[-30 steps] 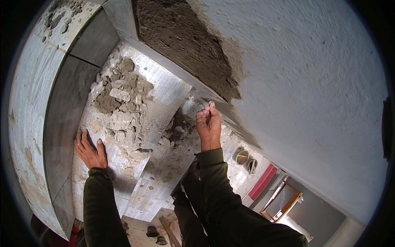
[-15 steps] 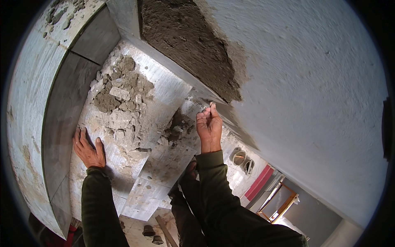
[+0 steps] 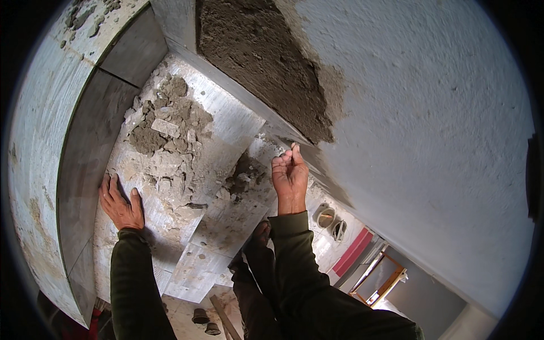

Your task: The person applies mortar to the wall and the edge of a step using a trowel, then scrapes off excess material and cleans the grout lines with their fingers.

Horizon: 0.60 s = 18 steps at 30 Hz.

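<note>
My left hand (image 3: 123, 205) lies with fingers spread on the pale tiled surface (image 3: 161, 272), close to the grey tiled side panel (image 3: 85, 147). My right hand (image 3: 290, 177) is raised at the base of the wall, palm up, fingers curled into a pinch. Its fingertips touch or nearly touch the tile strip (image 3: 249, 101) that runs under a patch of wet brown mortar (image 3: 263, 68). Something thin and grey shows by the fingertips, too small to name. Beyond my left hand, a heap of crumbled mortar and broken pieces (image 3: 170, 127) covers part of the tiles.
The blue-white plastered wall (image 3: 419, 124) slants along the right. Buckets (image 3: 325, 217) stand on the floor past my right forearm. Lower down are dark pots (image 3: 200, 316) and a wooden strip (image 3: 225, 318). Mortar crumbs (image 3: 85, 20) lie on the upper left ledge.
The view has shifted slightly. My right hand keeps its pinch at the tile strip, and my left hand still rests on the tiles.
</note>
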Each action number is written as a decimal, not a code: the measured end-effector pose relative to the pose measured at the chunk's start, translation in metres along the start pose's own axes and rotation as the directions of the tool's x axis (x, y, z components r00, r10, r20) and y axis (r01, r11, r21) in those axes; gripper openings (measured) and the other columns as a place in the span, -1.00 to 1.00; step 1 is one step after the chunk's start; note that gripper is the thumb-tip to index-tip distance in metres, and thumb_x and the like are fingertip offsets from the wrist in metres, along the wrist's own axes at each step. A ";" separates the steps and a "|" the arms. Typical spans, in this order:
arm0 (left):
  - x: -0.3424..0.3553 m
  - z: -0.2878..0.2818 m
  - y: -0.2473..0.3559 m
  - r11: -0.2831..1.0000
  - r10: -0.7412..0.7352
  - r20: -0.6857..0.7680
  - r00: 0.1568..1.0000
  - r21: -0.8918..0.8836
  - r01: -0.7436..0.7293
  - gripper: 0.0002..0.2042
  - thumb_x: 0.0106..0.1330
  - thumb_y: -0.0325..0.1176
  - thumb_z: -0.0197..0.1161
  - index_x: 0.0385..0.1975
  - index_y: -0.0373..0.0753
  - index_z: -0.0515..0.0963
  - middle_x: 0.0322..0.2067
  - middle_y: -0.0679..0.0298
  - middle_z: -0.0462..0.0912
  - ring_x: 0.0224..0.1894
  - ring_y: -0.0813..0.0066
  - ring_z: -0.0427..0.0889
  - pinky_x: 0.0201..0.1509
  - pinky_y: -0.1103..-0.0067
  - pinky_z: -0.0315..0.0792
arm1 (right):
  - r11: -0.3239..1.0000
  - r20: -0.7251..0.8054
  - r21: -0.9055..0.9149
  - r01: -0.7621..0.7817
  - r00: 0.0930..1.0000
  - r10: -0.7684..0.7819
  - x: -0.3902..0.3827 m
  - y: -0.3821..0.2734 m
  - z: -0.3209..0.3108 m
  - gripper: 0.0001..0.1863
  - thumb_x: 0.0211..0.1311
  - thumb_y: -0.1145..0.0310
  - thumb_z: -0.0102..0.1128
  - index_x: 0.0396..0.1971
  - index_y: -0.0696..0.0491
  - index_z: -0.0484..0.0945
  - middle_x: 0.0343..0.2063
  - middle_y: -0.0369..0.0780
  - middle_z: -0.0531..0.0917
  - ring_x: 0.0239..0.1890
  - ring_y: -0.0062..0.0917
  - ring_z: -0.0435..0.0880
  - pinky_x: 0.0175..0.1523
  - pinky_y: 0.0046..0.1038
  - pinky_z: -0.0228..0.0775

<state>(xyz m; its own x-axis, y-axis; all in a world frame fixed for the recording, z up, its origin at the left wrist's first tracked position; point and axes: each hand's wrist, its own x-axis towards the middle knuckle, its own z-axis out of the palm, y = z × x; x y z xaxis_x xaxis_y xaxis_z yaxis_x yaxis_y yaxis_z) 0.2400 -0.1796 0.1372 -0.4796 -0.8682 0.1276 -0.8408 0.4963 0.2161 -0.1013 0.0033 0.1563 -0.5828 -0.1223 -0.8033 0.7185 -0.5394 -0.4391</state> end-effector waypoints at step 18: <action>0.000 0.001 0.002 1.000 -0.026 0.020 0.999 -0.007 0.026 -0.43 0.26 -0.09 0.07 0.25 -0.14 0.21 0.27 0.06 0.19 0.31 -0.05 0.08 0.38 0.15 -0.11 | 1.000 0.038 0.020 0.003 0.999 -0.004 -0.011 -0.008 0.003 -0.87 0.26 0.35 0.20 -0.28 0.09 0.55 -0.57 -0.35 0.52 -0.55 -0.66 0.45 -0.37 -0.57 0.35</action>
<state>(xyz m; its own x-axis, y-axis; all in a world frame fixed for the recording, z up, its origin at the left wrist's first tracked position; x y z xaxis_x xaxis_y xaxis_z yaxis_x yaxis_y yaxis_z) 0.2378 -0.1780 0.1365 -0.4629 -0.8805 0.1024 -0.8511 0.4738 0.2262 -0.1019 0.0067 0.1696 -0.5997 -0.1517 -0.7857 0.7090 -0.5561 -0.4337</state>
